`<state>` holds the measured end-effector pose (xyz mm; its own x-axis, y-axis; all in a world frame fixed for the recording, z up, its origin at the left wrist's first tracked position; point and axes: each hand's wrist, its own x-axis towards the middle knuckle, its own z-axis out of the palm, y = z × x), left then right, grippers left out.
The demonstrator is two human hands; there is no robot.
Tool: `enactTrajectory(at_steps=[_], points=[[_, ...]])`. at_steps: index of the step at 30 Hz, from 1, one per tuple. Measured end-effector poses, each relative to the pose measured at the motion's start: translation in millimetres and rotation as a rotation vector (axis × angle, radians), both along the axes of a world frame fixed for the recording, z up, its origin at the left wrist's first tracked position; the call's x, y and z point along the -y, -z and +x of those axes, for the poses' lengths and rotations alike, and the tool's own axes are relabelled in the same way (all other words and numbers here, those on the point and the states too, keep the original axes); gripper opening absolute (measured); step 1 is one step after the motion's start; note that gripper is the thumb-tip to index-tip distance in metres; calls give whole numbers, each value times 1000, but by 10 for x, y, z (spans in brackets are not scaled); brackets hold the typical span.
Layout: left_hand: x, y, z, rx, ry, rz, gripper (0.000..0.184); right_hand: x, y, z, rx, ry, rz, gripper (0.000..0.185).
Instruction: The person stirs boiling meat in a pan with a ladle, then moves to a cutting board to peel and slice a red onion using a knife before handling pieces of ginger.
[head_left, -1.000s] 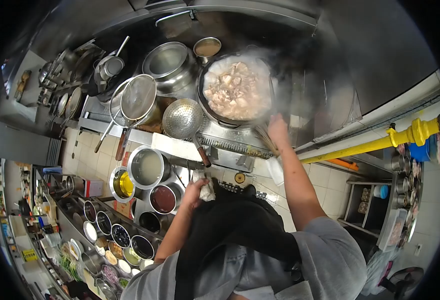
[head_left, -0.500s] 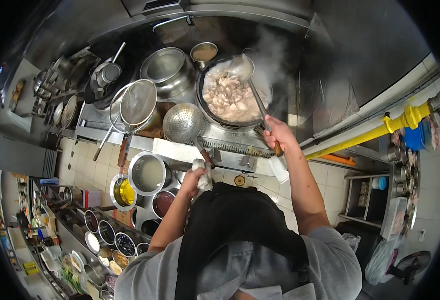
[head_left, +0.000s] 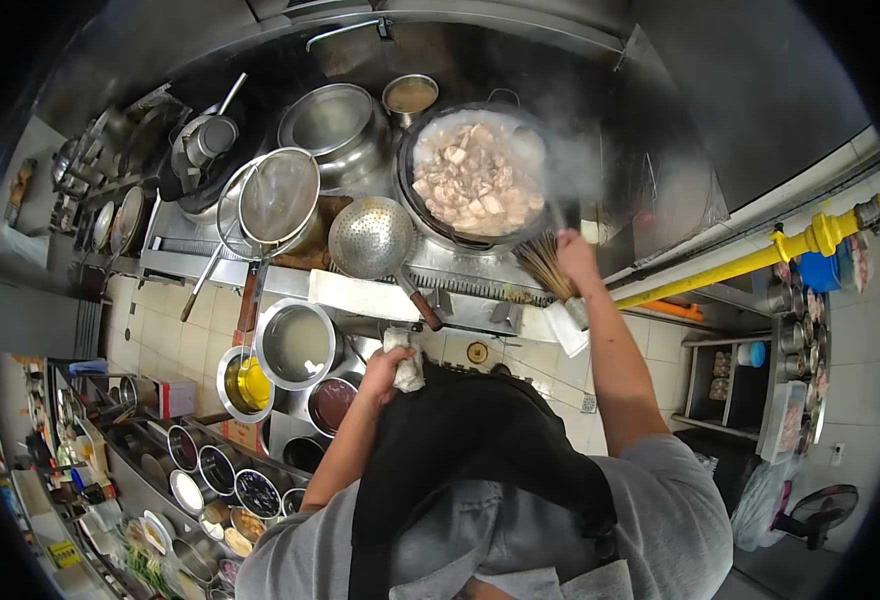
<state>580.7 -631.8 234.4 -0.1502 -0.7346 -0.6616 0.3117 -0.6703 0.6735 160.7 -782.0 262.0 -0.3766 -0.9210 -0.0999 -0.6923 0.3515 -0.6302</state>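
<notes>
Pale meat chunks (head_left: 475,180) lie in steaming, cloudy liquid inside a large dark wok (head_left: 409,195). My right hand (head_left: 577,257) is closed at the wok's lower right, on the handle of a ladle; its bowl is hidden by steam and liquid. Just left of that hand is a bamboo brush (head_left: 543,266), above a white cloth (head_left: 566,328). My left hand (head_left: 388,372) is wrapped round a crumpled whitish cloth (head_left: 406,363), close to the black apron. A perforated strainer (head_left: 371,238) with a wooden handle rests left of the wok.
Beside the wok stand a steel pot (head_left: 327,124) and a small pot of brown liquid (head_left: 411,95). A mesh strainer (head_left: 280,197) lies farther left. Below are a pot of cloudy liquid (head_left: 296,344) and a bowl of yellow oil (head_left: 251,387). A yellow pipe (head_left: 730,263) runs along the right.
The ladle bowl, raised above the wok half a second ago, is now down out of sight. My right hand has shifted slightly right and up. My left hand keeps the cloth.
</notes>
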Motion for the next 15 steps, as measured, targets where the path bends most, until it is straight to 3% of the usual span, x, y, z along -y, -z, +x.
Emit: enactTrajectory(at_steps=[4, 5, 7, 8, 11, 15], points=[[45, 87, 26, 16, -10, -2, 27, 59, 35, 556, 1142, 251, 247, 35], [46, 38, 26, 30, -17, 11, 27, 67, 4, 513, 1140, 254, 254, 35], [109, -208, 33, 91, 45, 29, 26, 142, -38, 286, 1714, 341, 310, 36], [145, -298, 26, 115, 116, 41, 26, 105, -56, 166, 1858, 344, 321, 37], [204, -24, -57, 65, 133, 17, 25, -106, -77, -38, 2058, 288, 300, 39], [276, -39, -190, -67, 73, 0, 26, -345, -282, -82, 1915, 198, 267, 36]])
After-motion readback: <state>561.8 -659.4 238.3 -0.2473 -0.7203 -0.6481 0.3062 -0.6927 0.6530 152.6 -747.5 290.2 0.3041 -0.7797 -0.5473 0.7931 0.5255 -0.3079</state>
